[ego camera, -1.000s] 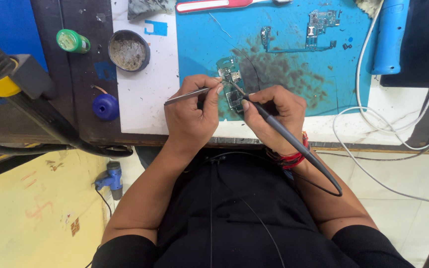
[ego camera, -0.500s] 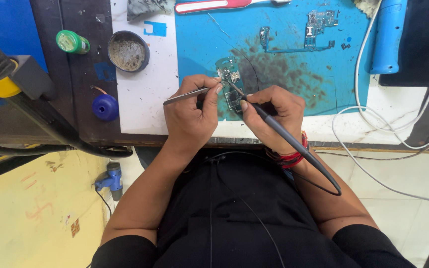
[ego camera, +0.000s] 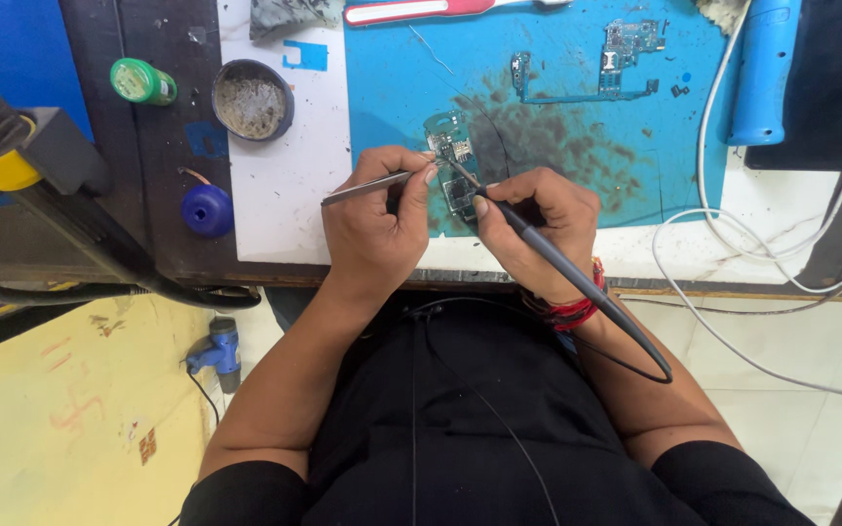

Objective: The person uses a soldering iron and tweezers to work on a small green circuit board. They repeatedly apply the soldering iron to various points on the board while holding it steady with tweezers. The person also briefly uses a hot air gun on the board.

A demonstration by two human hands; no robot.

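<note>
Working over a cluttered repair surface (ego camera: pixel 285 195), blue mat (ego camera: pixel 577 107) covering its middle, scorched dark near the near edge.

Left hand (ego camera: pixel 377 229) pinching slim metal tweezers (ego camera: pixel 367 187), tips reaching onto the small green circuit board (ego camera: pixel 448 136) lying on the mat close to the near edge. Right hand (ego camera: pixel 538 224) closed pen-style round a dark soldering iron (ego camera: pixel 557 268), tip resting on or just above the same board, cord looping back off the near edge. Both hands clamped on their tools, thumbs nearly meeting over the board; cannot tell whether the tweezers are actually gripping a part, too small.

Step in hand, by the look of it: reworking a component on the board, tweezers steadying, iron heating the joint.

Next move probably calling for: holding the tweezers dead still while the solder flows, lifting the iron straight off without dragging, keeping the board from sliding since nothing is clamping it down.

Also lying around: second stripped board (ego camera: pixel 635 49) toward the far edge of the mat, round tin of brass-coloured wool (ego camera: pixel 251 99) and green-capped pot (ego camera: pixel 141 82) toward the far left corner, blue knob-shaped cap (ego camera: pixel 208 209) near the left edge, blue cylindrical tool (ego camera: pixel 767 68) and white cables (ego camera: pixel 733 234) along the right edge.
</note>
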